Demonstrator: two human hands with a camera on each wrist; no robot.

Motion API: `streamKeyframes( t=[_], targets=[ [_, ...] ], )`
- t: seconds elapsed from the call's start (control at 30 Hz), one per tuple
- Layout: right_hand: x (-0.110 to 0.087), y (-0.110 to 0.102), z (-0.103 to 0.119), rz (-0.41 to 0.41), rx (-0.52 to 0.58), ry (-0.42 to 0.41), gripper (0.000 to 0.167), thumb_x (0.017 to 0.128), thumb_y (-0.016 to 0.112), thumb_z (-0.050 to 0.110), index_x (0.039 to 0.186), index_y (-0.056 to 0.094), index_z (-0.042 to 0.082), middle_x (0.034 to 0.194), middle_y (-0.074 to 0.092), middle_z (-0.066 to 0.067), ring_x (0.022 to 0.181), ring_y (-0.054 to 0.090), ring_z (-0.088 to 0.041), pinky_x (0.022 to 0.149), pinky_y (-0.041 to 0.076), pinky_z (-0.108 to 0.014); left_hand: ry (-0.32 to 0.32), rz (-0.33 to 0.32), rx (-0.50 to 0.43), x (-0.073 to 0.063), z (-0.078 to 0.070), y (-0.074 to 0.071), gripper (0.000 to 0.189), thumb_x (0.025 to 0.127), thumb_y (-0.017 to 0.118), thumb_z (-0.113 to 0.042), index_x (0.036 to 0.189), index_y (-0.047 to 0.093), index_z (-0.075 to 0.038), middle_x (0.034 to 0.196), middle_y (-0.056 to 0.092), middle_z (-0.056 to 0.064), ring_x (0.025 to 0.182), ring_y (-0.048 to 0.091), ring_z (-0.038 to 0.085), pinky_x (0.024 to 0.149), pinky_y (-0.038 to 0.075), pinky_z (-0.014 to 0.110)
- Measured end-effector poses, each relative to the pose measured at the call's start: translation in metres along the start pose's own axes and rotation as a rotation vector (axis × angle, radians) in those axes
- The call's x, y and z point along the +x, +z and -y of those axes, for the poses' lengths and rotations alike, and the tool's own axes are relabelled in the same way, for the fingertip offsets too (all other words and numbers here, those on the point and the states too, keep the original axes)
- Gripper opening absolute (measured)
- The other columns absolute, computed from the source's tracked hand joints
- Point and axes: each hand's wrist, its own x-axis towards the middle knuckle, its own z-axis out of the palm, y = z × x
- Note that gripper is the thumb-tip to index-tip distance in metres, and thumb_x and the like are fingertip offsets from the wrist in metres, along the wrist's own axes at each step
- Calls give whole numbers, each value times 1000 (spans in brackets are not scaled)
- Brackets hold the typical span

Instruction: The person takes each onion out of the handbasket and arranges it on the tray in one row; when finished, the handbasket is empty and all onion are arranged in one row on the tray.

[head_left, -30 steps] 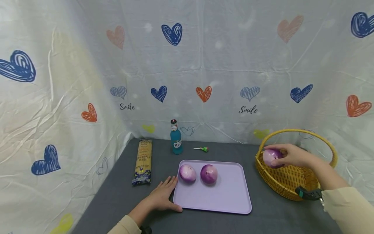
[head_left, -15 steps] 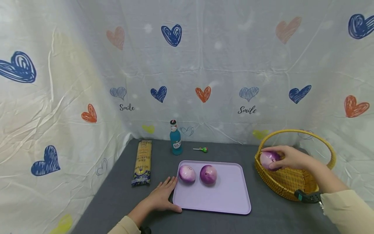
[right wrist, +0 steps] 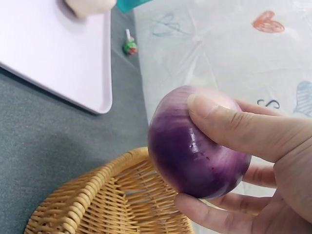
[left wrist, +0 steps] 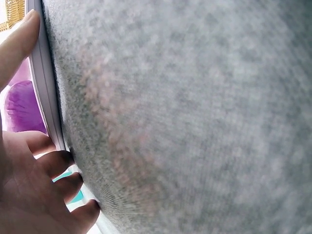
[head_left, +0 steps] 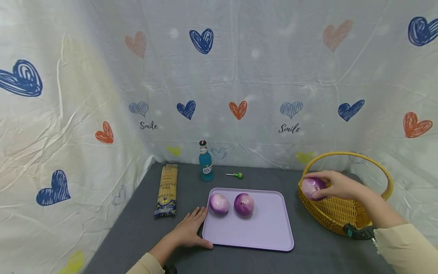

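My right hand (head_left: 337, 185) grips a purple onion (right wrist: 192, 146) between thumb and fingers, above the left part of a yellow wicker basket (head_left: 328, 219). In the right wrist view the basket's woven rim lies just below the onion. My left hand (head_left: 189, 230) rests with fingers spread on the table, thumb and fingertips at the left edge of a lilac tray (head_left: 253, 238). Two more purple onions, a paler one (head_left: 219, 203) and a darker one (head_left: 244, 204), sit side by side in the tray's upper left. In the left wrist view, that hand's fingers lie along the tray rim.
A packet of noodles (head_left: 166, 190) lies at the left of the grey table. Behind the tray stand a blue bottle (head_left: 206, 165) and a small green lollipop (head_left: 235, 175). The basket's tall handle (head_left: 345, 153) arches over it. A heart-printed curtain (head_left: 260, 76) hangs behind.
My right hand has shifted slightly left with the onion, toward the basket's left rim. The left hand and the tray have stayed in place.
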Motion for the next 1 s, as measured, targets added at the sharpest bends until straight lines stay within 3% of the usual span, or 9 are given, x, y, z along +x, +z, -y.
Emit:
streamKeyframes(
  t=[1.0],
  targets=[
    [9, 10, 22, 16, 9, -25, 57, 83, 82, 39, 136, 64, 25, 130, 62, -15, 108, 59, -27, 84, 56, -37, 1, 0, 2, 1, 2, 1, 125, 69, 78, -72, 161, 21, -8, 168, 20, 14, 156, 13, 37, 122, 14, 64]
  ],
)
